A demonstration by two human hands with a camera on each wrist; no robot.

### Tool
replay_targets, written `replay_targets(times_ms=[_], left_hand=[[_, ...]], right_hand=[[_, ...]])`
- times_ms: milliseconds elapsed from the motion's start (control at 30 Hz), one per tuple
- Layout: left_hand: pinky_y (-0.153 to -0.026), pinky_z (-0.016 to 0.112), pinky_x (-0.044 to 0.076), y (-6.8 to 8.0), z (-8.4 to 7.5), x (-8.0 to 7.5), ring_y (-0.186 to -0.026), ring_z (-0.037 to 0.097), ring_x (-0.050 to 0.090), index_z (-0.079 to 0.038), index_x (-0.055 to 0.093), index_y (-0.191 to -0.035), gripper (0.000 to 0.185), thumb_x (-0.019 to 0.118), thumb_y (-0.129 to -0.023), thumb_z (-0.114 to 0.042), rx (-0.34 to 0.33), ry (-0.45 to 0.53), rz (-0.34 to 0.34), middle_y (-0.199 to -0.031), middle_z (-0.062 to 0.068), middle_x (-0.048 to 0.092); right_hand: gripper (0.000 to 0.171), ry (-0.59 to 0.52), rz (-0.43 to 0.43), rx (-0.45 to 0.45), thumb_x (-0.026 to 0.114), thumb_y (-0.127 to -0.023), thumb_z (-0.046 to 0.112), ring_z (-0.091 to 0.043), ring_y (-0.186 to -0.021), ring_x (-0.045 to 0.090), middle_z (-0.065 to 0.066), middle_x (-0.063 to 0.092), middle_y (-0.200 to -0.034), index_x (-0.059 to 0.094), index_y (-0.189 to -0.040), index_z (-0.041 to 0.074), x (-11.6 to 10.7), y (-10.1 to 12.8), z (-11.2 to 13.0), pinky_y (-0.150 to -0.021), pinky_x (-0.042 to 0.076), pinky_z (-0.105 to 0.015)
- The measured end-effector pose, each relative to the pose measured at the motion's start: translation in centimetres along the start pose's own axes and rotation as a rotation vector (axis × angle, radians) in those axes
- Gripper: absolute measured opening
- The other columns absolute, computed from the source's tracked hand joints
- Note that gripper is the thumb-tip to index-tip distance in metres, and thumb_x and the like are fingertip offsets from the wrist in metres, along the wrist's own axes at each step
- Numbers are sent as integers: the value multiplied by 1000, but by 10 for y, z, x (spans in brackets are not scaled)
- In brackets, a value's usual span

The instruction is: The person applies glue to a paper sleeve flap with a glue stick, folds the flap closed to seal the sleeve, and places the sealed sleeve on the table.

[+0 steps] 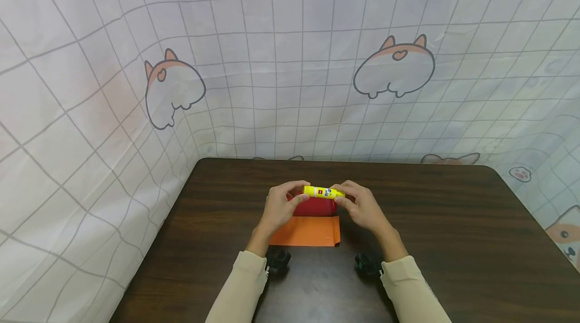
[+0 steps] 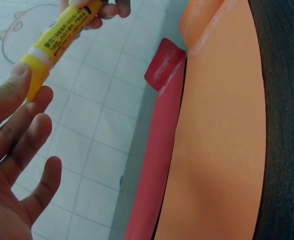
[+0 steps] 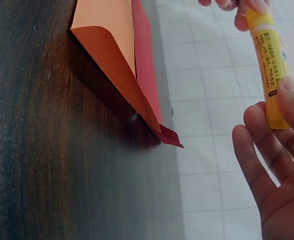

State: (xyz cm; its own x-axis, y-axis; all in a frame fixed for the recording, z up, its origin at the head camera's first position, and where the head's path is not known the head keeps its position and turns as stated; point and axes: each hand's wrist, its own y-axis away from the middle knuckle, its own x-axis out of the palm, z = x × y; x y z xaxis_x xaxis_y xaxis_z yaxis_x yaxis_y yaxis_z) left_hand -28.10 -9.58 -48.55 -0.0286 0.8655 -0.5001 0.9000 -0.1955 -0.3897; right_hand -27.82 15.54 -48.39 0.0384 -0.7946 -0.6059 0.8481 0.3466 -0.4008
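Observation:
Both hands hold a yellow glue stick (image 1: pixel 323 192) level above the table, one at each end. My left hand (image 1: pixel 282 206) pinches the cap end between thumb and fingertips; in the left wrist view its other fingers spread loosely. With thumb and fingers, my right hand (image 1: pixel 362 206) grips the opposite end of the tube. The cap is on, and printed text shows on the label. Below the hands lies an orange paper (image 1: pixel 305 231) with folded side flaps. Just behind it is a red paper (image 1: pixel 317 207), partly hidden by the hands and glue stick, with a bent flap.
A dark wood table (image 1: pixel 435 222) carries the papers. Behind and beside it hangs a white grid-patterned curtain (image 1: pixel 290 76) with cartoon corgis. Black wrist devices (image 1: pixel 278 260) sit beneath the cream sleeves (image 1: pixel 240 288).

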Motion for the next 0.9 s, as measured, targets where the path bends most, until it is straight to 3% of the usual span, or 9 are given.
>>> replay_targets(times_ms=[900], left_hand=[[-78,27,53,0,1,-1,-84,14,61,-20,75,-120,29,76,-91,-22,-21,14,17,-97,-2,74]], right_hand=[[28,17,9,24,70,-96,10,-16,-82,57,-5,69,-107,73,-124,7,-1,0,-1,-74,52,-26]])
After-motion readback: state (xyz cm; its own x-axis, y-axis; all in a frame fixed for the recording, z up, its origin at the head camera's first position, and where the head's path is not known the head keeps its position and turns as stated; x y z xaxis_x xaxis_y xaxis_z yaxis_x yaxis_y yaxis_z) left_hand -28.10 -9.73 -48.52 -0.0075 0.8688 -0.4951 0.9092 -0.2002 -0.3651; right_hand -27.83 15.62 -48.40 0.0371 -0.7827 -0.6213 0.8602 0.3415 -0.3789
